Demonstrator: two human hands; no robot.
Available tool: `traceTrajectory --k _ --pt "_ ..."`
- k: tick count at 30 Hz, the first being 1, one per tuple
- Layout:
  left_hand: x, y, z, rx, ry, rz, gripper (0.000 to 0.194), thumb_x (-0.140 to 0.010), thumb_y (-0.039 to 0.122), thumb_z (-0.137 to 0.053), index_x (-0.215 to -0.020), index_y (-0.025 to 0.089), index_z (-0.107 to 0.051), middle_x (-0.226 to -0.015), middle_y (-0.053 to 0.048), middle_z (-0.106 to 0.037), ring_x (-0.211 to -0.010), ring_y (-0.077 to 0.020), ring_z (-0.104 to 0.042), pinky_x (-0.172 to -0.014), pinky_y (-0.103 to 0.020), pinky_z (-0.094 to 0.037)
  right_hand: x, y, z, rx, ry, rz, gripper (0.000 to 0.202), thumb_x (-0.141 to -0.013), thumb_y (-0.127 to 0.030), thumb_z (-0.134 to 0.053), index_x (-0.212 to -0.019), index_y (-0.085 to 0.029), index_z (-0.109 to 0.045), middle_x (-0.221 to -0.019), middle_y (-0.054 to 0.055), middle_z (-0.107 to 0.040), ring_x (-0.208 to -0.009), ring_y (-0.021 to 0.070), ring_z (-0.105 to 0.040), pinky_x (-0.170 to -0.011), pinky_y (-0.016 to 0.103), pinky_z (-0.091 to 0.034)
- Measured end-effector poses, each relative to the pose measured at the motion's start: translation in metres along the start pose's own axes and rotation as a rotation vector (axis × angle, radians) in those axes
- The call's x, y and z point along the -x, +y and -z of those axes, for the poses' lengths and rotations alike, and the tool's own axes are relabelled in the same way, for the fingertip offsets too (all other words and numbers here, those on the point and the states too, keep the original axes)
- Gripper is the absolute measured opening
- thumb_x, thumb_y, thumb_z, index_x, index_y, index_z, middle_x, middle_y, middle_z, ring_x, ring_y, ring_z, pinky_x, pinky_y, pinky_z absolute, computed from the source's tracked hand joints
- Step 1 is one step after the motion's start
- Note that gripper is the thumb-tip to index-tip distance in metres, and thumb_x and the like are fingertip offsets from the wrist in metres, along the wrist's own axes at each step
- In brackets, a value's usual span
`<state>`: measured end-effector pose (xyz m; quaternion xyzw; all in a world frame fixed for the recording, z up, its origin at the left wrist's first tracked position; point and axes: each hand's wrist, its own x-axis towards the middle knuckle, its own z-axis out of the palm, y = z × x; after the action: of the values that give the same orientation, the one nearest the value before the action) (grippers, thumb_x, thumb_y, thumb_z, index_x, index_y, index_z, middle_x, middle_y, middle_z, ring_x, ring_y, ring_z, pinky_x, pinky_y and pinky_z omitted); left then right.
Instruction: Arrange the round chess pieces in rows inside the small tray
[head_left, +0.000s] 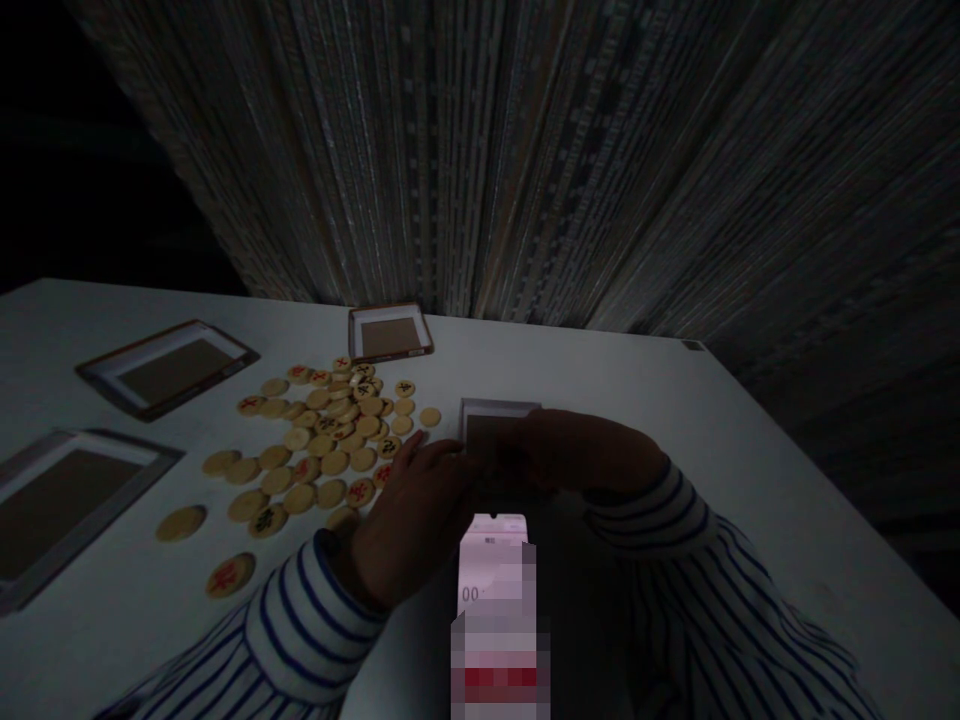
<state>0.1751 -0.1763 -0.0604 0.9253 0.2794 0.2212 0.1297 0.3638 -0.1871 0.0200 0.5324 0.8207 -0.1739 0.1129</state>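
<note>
My left hand reaches in over the near right edge of a loose spread of round wooden xiangqi pieces, some marked in red or black. Its fingers bend toward a small shallow box and look closed. From the other side my right hand curls down over the same box, its fingertips lost in deep shadow. The two hands nearly meet there, and whatever sits between the fingers is too dark to make out. Only the box's pale back rim and part of its brown floor show.
Three more shallow trays lie around the pieces: one at the back, one at the left, one at the near left. A lit phone is below my hands. A striped curtain hangs behind the white table.
</note>
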Motion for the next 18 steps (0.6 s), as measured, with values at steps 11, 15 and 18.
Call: traceTrajectory --k 11,15,18 --pt "0.0012 -0.0018 -0.0016 -0.016 0.011 0.000 0.029 -0.086 0.013 -0.043 -0.109 0.020 -0.058 -0.107 -0.008 -0.065 -0.106 -0.0231 -0.055 -0.104 -0.054 -0.027 0.0054 0.0059 0.0029 0.099 -0.016 -0.138 0.025 -0.077 -0.013 -0.048 -0.093 -0.013 -0.067 -0.081 0.010 -0.069 -0.067 0.0182 -0.063 -0.055 0.026 -0.041" --pt "0.0015 -0.0026 -0.0021 -0.030 0.023 -0.017 0.029 -0.086 0.013 -0.042 -0.109 0.020 -0.058 -0.106 -0.008 -0.065 -0.106 -0.0236 -0.055 -0.102 -0.054 -0.029 0.0063 0.0062 0.0020 0.126 -0.017 -0.182 0.027 -0.077 -0.012 -0.047 -0.094 -0.012 -0.067 -0.083 0.013 -0.070 -0.070 0.0224 -0.065 -0.055 0.029 -0.043" --pt "0.0021 -0.0036 -0.0027 -0.035 0.032 -0.018 0.029 -0.086 0.014 -0.043 -0.110 0.020 -0.057 -0.107 -0.008 -0.064 -0.107 -0.0236 -0.054 -0.102 -0.054 -0.029 0.0064 0.0060 0.0008 0.118 -0.031 -0.176 0.027 -0.076 -0.012 -0.048 -0.094 -0.012 -0.067 -0.082 0.013 -0.070 -0.070 0.0232 -0.065 -0.055 0.030 -0.044"
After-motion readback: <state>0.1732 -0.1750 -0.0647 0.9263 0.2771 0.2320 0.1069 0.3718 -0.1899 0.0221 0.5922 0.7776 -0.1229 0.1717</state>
